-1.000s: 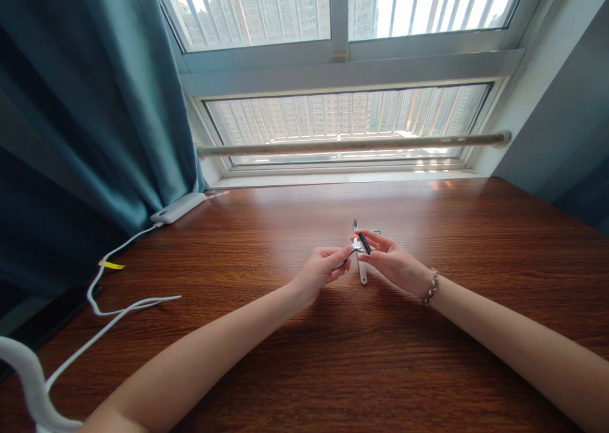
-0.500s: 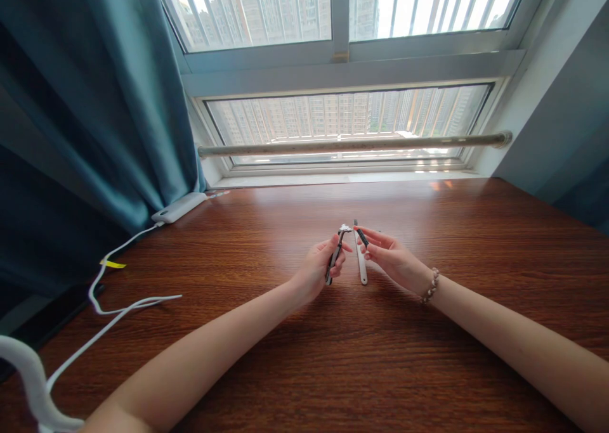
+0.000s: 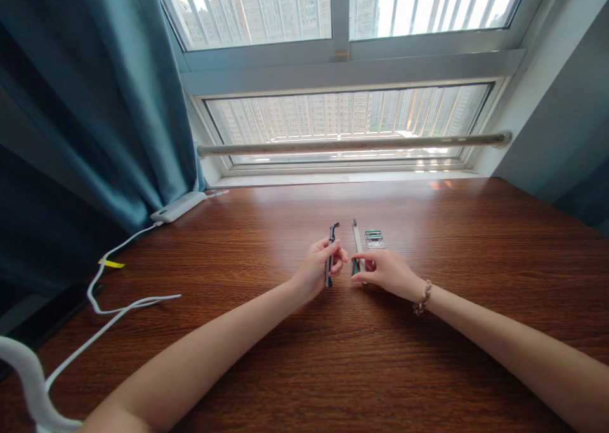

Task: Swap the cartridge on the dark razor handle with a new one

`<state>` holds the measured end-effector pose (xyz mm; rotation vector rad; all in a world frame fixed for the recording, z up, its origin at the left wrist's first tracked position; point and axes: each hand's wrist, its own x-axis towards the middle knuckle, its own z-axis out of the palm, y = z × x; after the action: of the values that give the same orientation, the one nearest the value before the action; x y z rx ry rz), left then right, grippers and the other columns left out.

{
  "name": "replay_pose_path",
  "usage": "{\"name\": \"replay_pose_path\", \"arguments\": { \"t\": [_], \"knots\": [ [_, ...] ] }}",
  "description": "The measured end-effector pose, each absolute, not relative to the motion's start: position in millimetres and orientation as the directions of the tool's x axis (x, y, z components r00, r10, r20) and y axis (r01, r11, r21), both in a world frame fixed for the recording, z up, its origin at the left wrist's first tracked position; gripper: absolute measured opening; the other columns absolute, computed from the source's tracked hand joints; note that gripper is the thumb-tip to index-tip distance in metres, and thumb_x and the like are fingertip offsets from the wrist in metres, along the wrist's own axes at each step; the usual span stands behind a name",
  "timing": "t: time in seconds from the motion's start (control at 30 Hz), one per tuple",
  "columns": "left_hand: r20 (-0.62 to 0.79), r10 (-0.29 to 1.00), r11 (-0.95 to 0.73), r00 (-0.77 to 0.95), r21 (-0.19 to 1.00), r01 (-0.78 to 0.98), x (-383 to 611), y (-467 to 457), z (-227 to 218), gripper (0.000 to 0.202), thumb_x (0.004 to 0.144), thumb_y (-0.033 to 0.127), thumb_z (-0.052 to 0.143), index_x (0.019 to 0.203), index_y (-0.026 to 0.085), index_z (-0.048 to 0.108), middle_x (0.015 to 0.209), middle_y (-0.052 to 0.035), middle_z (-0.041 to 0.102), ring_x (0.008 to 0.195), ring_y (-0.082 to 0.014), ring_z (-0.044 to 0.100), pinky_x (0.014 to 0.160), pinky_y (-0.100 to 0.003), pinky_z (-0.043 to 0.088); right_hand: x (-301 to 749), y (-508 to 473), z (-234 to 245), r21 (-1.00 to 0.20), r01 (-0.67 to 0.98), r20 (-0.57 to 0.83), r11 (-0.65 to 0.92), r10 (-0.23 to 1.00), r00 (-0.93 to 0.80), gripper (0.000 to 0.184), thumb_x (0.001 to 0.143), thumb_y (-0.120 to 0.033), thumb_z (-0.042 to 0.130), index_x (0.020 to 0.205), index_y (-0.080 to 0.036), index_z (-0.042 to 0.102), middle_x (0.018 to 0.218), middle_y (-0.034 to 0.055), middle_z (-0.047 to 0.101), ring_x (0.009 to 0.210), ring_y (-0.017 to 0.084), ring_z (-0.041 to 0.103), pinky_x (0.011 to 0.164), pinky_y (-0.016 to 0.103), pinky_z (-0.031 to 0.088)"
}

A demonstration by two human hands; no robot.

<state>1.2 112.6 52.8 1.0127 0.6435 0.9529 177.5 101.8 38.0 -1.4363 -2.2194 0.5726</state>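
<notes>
My left hand (image 3: 316, 265) is closed around a dark razor handle (image 3: 333, 231), held upright with its bent neck at the top and no blade head on it. To its right, my right hand (image 3: 390, 273) pinches a small dark razor cartridge (image 3: 354, 267) with a green strip between thumb and fingers, low over the table. Partly behind these fingers lies a white toothbrush (image 3: 358, 235), bristle end away from me. Just beyond my right hand is a clear tray of razor cartridges (image 3: 374, 238) with green strips.
The brown wooden table (image 3: 266, 344) runs up to the window, where a metal rail (image 3: 352, 146) crosses. At the left are a white power strip (image 3: 181, 207), a white cable (image 3: 95, 293) and a thick white curved tube (image 3: 28, 376). A blue curtain (image 3: 104, 103) hangs there.
My right hand has moved down and toward me with the cartridge, away from the razor's neck. The cartridge tray now shows beyond it. The razor handle stands more upright in my left hand.
</notes>
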Motion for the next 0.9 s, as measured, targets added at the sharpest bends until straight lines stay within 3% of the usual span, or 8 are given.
{"name": "replay_pose_path", "arguments": {
  "t": [0.23, 0.47, 0.63, 0.77, 0.9],
  "knots": [
    [-0.102, 0.886, 0.271, 0.452, 0.905, -0.328, 0, 113, 52, 0.03, 0.072, 0.041, 0.056, 0.079, 0.012, 0.049, 0.061, 0.0, 0.053, 0.037, -0.0037, 0.035, 0.036, -0.018, 0.019, 178, 104, 34, -0.601, 0.687, 0.283, 0.409, 0.912, -0.296, 0.027, 0.082, -0.039, 0.045, 0.085, -0.019, 0.062, 0.068, 0.0025, 0.053, 0.061, 0.013, 0.047, 0.059, 0.025, 0.035],
    [-0.067, 0.878, 0.247, 0.474, 0.911, -0.329, -1, 115, 48, 0.029, 0.076, 0.04, 0.05, 0.086, 0.013, 0.052, 0.055, 0.0034, 0.048, 0.034, -0.0029, 0.033, 0.034, -0.017, 0.019, 179, 103, 31, -0.577, 0.722, 0.283, 0.381, 0.923, -0.261, 0.019, 0.078, -0.03, 0.049, 0.092, -0.019, 0.057, 0.075, 0.0023, 0.053, 0.063, 0.013, 0.048, 0.061, 0.025, 0.036],
    [-0.097, 0.886, 0.232, 0.454, 0.939, -0.252, -2, 120, 40, 0.035, 0.074, 0.044, 0.052, 0.092, 0.013, 0.052, 0.049, 0.0065, 0.043, 0.03, -0.0019, 0.025, 0.031, -0.017, 0.014, 178, 102, 29, -0.601, 0.743, 0.222, 0.292, 0.955, -0.196, 0.031, 0.069, -0.018, 0.051, 0.1, -0.014, 0.049, 0.065, 0.0001, 0.054, 0.058, 0.013, 0.048, 0.057, 0.024, 0.035],
    [-0.059, 0.909, 0.138, 0.412, 0.976, -0.167, -1, 121, 41, 0.037, 0.072, 0.045, 0.056, 0.091, 0.013, 0.052, 0.046, 0.008, 0.038, 0.03, -0.0017, 0.022, 0.032, -0.017, 0.013, 176, 100, 37, -0.618, 0.749, 0.211, 0.239, 0.968, -0.135, 0.021, 0.066, -0.017, 0.049, 0.086, -0.014, 0.052, 0.06, -0.0005, 0.053, 0.054, 0.012, 0.047, 0.055, 0.023, 0.034],
    [0.01, 0.946, 0.018, 0.323, 0.996, -0.084, 1, 120, 42, 0.035, 0.07, 0.044, 0.058, 0.087, 0.014, 0.053, 0.046, 0.0082, 0.033, 0.035, -0.0023, 0.023, 0.036, -0.019, 0.015, 174, 93, 60, -0.628, 0.733, 0.324, 0.26, 0.944, -0.057, 0.007, 0.068, -0.022, 0.049, 0.074, -0.018, 0.048, 0.059, -0.0014, 0.049, 0.052, 0.011, 0.044, 0.051, 0.023, 0.031]
  ]
}}
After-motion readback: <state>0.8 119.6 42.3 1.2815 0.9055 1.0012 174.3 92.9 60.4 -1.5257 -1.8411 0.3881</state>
